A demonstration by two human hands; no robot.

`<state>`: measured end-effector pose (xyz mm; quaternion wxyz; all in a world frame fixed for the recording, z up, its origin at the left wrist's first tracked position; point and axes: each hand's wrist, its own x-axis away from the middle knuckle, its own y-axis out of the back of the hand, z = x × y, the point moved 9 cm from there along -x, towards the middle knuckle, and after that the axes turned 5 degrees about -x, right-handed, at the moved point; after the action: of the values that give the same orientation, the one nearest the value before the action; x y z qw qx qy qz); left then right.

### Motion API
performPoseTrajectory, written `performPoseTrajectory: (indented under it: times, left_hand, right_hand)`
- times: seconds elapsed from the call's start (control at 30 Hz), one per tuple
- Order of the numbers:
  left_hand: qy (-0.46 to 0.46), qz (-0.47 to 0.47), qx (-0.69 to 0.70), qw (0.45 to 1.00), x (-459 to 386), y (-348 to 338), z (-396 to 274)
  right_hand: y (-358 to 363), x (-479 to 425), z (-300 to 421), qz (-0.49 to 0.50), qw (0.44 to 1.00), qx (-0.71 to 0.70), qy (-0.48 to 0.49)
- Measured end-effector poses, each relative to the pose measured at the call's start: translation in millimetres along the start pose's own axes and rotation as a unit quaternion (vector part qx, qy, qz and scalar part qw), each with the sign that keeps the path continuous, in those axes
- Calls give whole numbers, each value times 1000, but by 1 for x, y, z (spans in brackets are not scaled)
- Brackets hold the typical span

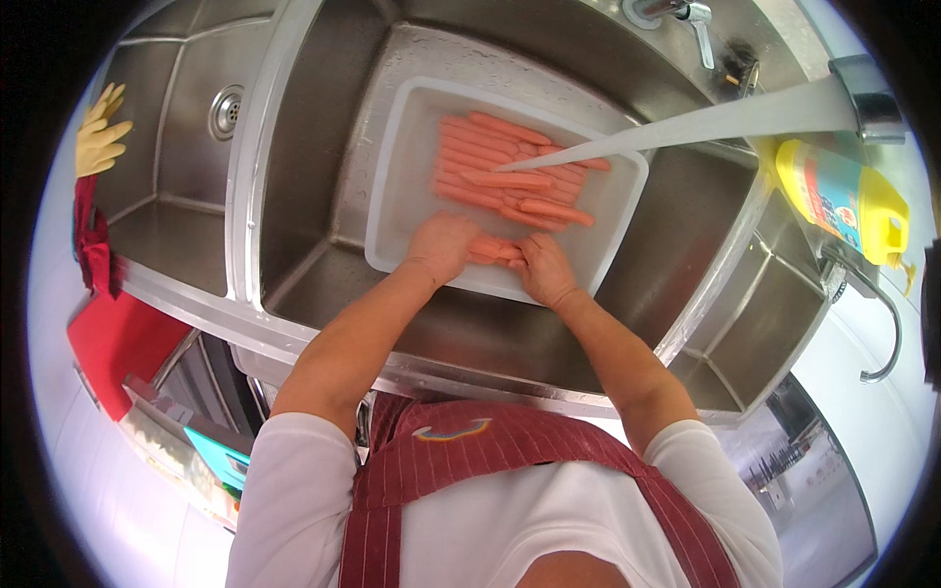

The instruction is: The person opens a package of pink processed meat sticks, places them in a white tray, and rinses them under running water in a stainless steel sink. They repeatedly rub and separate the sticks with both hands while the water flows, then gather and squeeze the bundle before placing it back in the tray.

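Observation:
A white plastic tub [401, 110] stands in the middle basin of a stainless steel sink [301, 184]. Many orange-pink sausages [478, 151] lie inside it in close, side-by-side rows, with a few loose ones on top. Near the tub's front edge, my left hand [443, 246] and my right hand [545, 270] grip opposite ends of a small bunch of sausages [496, 250]. My fingertips are partly hidden. A stream of water [662, 132] runs from the tap spout [871, 99] on the right onto the sausages.
Side basins flank the middle one; the left basin has a drain [228, 112]. Pale rubber gloves [101, 140] hang at the far left, above a red board [121, 345]. On the right stand a yellow detergent bottle [845, 202] and a gooseneck tap [893, 323]. A tap lever [702, 40] is at the back.

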<state>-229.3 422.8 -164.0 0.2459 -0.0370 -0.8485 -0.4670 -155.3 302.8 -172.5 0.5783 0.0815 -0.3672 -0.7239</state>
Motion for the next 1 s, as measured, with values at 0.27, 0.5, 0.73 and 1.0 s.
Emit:
performPoseTrajectory:
  times: [0.27, 0.5, 0.73, 1.0]
  left_hand:
    - [101, 89, 69, 989, -14, -22, 28]
    - [104, -8, -16, 994, -7, -13, 22]
    - [17, 244, -29, 969, 3, -46, 32]
    - [-81, 116, 32, 989, -4, 0, 9]
  right_hand:
    - [-14, 0, -49, -25, 982, -110, -152]
    - [39, 5, 17, -81, 995, 27, -43]
    - [-10, 2, 5, 76, 996, 50, 17]
    - [-15, -5, -13, 70, 990, 121, 33]
